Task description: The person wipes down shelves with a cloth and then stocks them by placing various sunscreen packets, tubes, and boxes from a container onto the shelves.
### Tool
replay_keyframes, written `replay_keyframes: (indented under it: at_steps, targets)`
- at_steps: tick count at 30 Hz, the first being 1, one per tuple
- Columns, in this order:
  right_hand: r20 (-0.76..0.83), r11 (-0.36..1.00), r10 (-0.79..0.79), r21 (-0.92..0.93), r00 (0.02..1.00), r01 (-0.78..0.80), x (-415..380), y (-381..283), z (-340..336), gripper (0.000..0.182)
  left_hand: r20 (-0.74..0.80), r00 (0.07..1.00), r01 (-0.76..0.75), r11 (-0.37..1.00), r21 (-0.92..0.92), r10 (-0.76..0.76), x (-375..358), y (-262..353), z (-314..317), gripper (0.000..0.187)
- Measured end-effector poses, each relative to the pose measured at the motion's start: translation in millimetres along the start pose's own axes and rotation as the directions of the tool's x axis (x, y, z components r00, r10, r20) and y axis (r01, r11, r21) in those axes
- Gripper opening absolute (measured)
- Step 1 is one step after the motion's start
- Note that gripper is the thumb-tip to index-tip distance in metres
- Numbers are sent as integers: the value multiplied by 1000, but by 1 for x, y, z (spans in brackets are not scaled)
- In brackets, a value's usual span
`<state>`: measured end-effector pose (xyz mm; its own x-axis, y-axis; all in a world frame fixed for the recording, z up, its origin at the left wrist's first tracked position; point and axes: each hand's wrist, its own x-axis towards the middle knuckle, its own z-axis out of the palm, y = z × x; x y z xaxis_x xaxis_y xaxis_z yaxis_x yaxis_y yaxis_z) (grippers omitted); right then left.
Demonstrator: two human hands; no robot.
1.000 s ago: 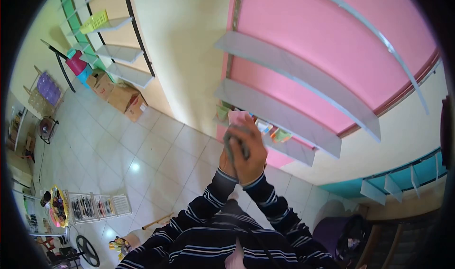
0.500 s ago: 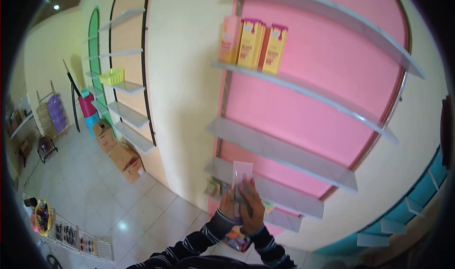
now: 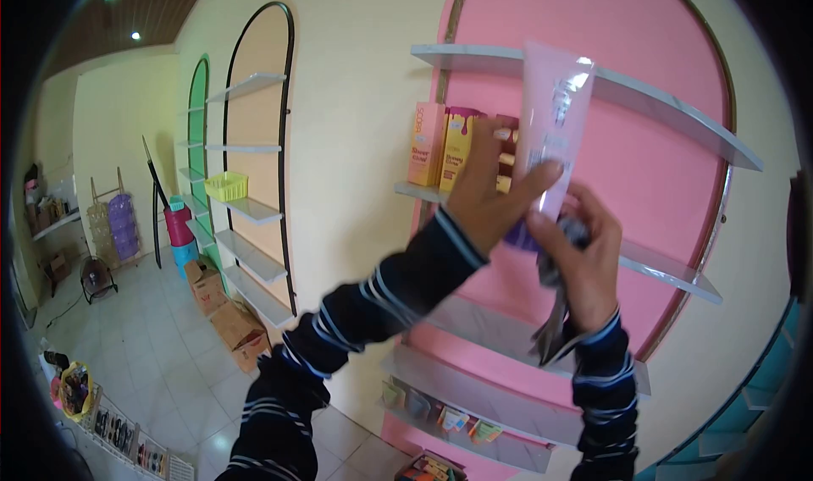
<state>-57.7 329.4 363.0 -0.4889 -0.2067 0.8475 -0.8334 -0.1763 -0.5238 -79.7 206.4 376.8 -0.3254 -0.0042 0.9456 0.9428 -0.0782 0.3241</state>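
A pale pink squeeze tube (image 3: 555,117) with a purple cap (image 3: 521,237) at its lower end is held up, tilted slightly, in front of the pink shelving. My left hand (image 3: 495,189) grips it from the left; a thumb lies across its front and one finger points upward. On the lower right, my right hand (image 3: 597,257) closes on a grey cloth (image 3: 552,316), which hangs below the fingers and is pressed near the capped end. Behind my left hand, yellow and orange boxes (image 3: 458,146) stand on a shelf, partly hidden.
Marble-look shelves (image 3: 669,271) jut from the pink arched panel. Small packets (image 3: 453,419) lie on a low shelf, with a box of goods (image 3: 430,468) below. To the left are a yellow-green basket (image 3: 227,186), cardboard boxes (image 3: 239,328) and a white rack (image 3: 140,447) on the tiled floor.
Both hands have risen from low by the lower shelves to the height of the boxed goods, bringing the tube and cloth up. The view has tilted upward.
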Motion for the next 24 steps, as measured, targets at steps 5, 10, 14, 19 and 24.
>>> replay_keyframes:
  at_steps: [5, 10, 14, 19, 24]
  targets:
    - [-88, 912, -268, -344, 960, 223, 73, -3, 3, 37, 99, 989, -132, 970, 203, 114, 102, 12, -29, 48]
    - [53, 696, -427, -618, 903, 366, 57, -17, -14, 40, -44, 963, -217, 862, 458, 266, 253, -23, -99, 45]
    - [-128, 709, -116, -706, 985, -8, -5, -36, -13, 33, -45, 999, 17, 843, 538, 9, 278, -40, -137, 53]
    - [-272, 620, -61, -765, 960, -177, -43, -37, -25, 34, -32, 980, 196, 906, 375, -198, 280, -72, -143, 55]
    - [-330, 536, -41, -804, 943, -258, -70, -33, -43, 37, 28, 967, 237, 938, 254, -252, 285, -86, -150, 56]
